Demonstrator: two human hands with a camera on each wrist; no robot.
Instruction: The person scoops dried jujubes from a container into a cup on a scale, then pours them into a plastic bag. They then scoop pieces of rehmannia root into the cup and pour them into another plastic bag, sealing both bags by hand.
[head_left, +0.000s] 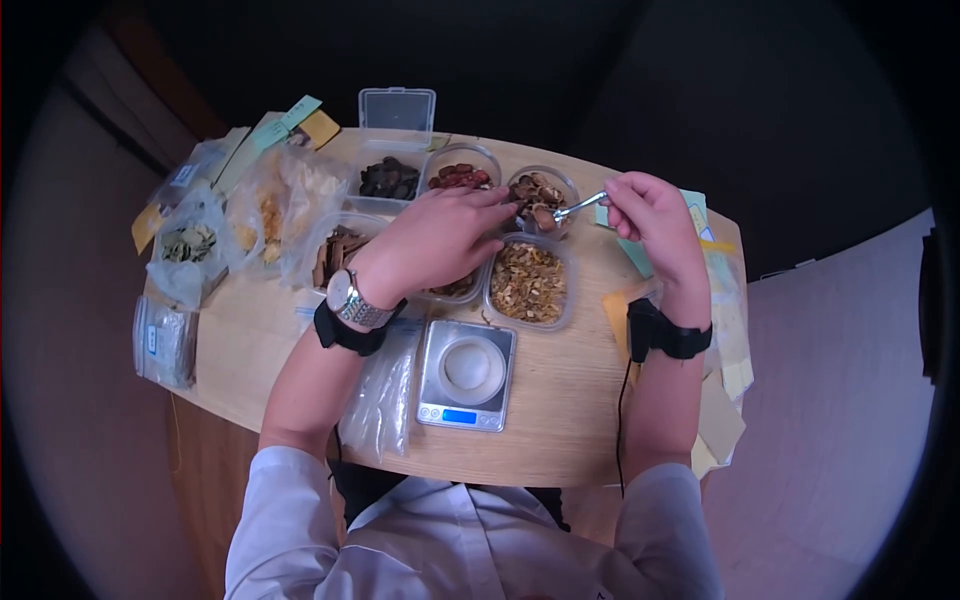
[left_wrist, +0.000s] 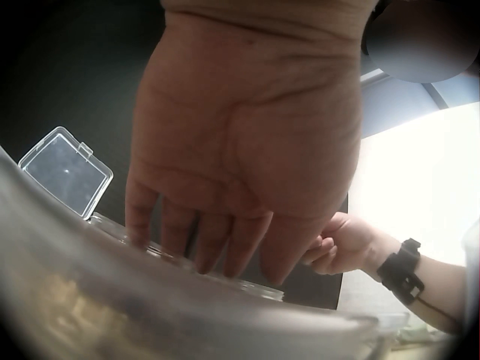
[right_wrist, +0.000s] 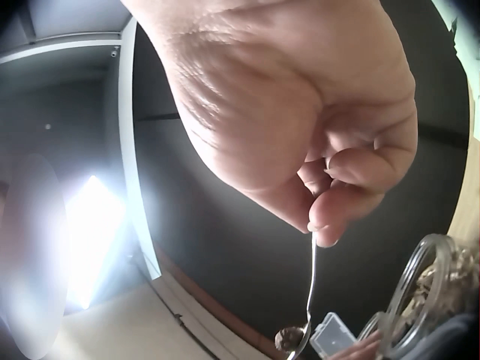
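Note:
My right hand [head_left: 652, 218] pinches the thin handle of a small metal spoon [head_left: 585, 204] between thumb and fingertips. In the right wrist view, a dark brown piece [right_wrist: 288, 339] sits at the spoon's bowl. That bowl overlaps a round clear tub [head_left: 574, 186] of brown dried slices in the head view. My left hand [head_left: 436, 238] stretches palm down over the tubs, its fingers extended toward the same round tub and holding nothing. Below them stands a square tub [head_left: 570, 300] of yellowish dried chips. The left hand partly hides a neighbouring tub.
A digital scale [head_left: 465, 400] with a small white dish [head_left: 471, 369] stands near the front edge, beside clear plastic bags [head_left: 385, 395]. Behind are tubs of red dried fruit [head_left: 462, 177] and dark pieces [head_left: 390, 180]. Bagged dried goods [head_left: 270, 215] lie left; paper packets [head_left: 722, 420] lie right.

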